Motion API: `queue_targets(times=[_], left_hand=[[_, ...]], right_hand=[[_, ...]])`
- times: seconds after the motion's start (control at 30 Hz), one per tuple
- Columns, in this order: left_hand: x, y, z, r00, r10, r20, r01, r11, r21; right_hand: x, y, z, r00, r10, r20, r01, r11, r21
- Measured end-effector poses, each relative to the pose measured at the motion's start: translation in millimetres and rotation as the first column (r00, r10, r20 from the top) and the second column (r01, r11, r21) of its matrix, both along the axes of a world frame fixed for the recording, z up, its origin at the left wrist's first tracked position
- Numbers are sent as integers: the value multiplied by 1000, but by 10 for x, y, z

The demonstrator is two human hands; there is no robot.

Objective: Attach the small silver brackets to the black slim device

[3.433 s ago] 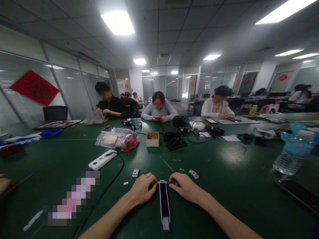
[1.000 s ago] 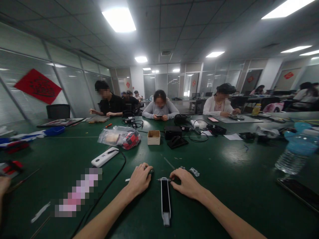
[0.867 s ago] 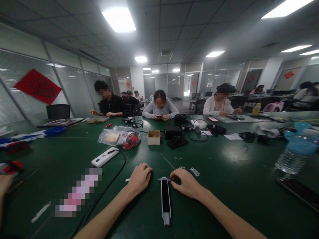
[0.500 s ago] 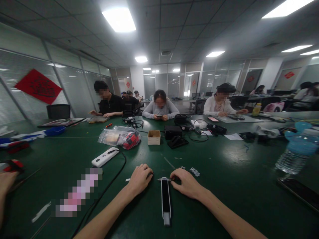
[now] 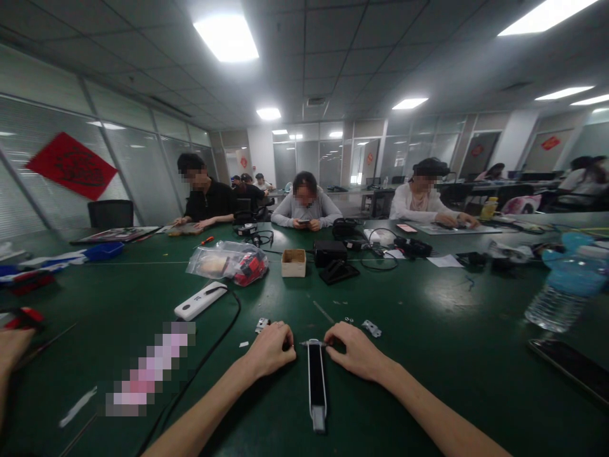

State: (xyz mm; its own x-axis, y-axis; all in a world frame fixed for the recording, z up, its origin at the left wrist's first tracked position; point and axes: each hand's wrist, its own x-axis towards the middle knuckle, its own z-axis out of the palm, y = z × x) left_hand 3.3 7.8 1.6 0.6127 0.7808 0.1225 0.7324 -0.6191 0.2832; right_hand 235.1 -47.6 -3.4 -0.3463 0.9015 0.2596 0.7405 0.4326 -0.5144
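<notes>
A long black device with a grey end (image 5: 314, 384) lies lengthwise on the green table (image 5: 428, 330) in front of me. A thin metal pin (image 5: 304, 343) sticks out sideways at its far end. My right hand (image 5: 356, 350) is closed on the pin's right side at that end. My left hand (image 5: 272, 349) rests curled just left of the pin's tip, fingers pinched together; what they hold is hidden. A small metal bracket (image 5: 261, 325) lies beyond my left hand, another bracket (image 5: 371, 328) and tiny screws (image 5: 347, 320) lie beyond my right.
A white power bank (image 5: 198, 300) with a black cable (image 5: 223, 333), a plastic bag (image 5: 227, 261), a small cardboard box (image 5: 292, 263) and black gear lie farther out. A water bottle (image 5: 564, 289) and a phone (image 5: 571, 369) are right. Another person's hand (image 5: 12, 348) is at left; people sit across.
My left hand has shifted right toward the pin's tip and curled tighter, uncovering the small metal bracket behind it. My right hand and the black device have stayed put.
</notes>
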Motion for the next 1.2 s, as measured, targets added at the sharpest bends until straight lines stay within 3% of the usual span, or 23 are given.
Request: queue_targets(times=[0.13, 0.37, 0.63, 1.2], left_hand=[[30, -7, -21, 999, 5, 41, -5, 1000, 3], [72, -50, 41, 979, 17, 201, 5, 994, -106], [81, -73, 31, 974, -48, 222, 79, 988, -130], [72, -87, 8, 964, -137, 227, 146, 989, -22]], right_hand=[[6, -6, 9, 1000, 6, -3, -6, 1000, -7], [17, 4, 10, 1000, -4, 10, 4, 1000, -16], [1, 14, -3, 999, -16, 31, 16, 1000, 9], [14, 16, -15, 1000, -6, 16, 7, 1000, -10]])
